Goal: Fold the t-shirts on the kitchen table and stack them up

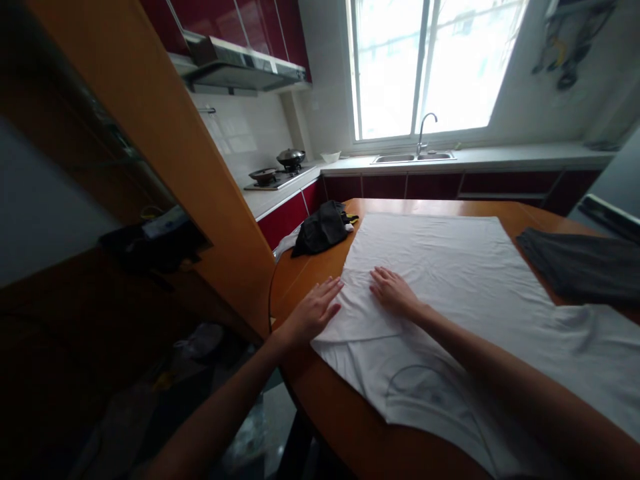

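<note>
A white shirt (450, 267) lies spread over the wooden table (305, 267), its neckline towards the near edge and a sleeve out to the right. My left hand (313, 312) rests at the shirt's left edge, fingers stretched out and pointing to the right, partly over the bare wood. On top of the cloth lies my right hand (395, 292), palm down with its fingers extended, a little to the right of my left hand. Neither hand grips the fabric. Small wrinkles show around both hands.
A black bag (324, 228) sits at the table's far left. Folded dark grey cloth (585, 263) lies on the right side. Behind are a counter with a sink (415, 158) and a stove (287, 177) with pans. An orange wooden panel (200, 187) stands close on the left.
</note>
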